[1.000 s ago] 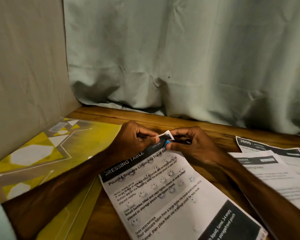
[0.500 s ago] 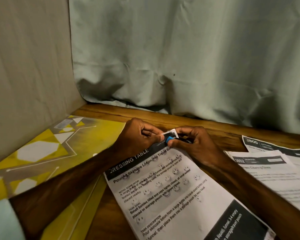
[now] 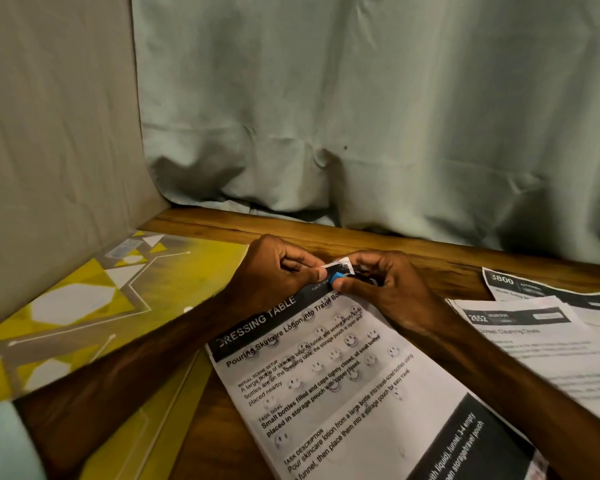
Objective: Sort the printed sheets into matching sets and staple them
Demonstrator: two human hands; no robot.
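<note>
Top corner of the DRESSING TABLE sheets (image 3: 343, 393) sits in the mouth of a small blue & black stapler (image 3: 339, 275). My right hand (image 3: 385, 289) is curled round the stapler, thumb under its blue end; my left hand (image 3: 274, 271) pinches the corner just beside it, fingers bent. The set lies at a slant on the wooden table (image 3: 430, 261). More printed sheets (image 3: 541, 344) overlap at the right, a yellow patterned folder (image 3: 84, 306) under my left forearm. Pale green curtain (image 3: 361, 116) at the back, beige cloth (image 3: 49, 133) on the left, dim light
</note>
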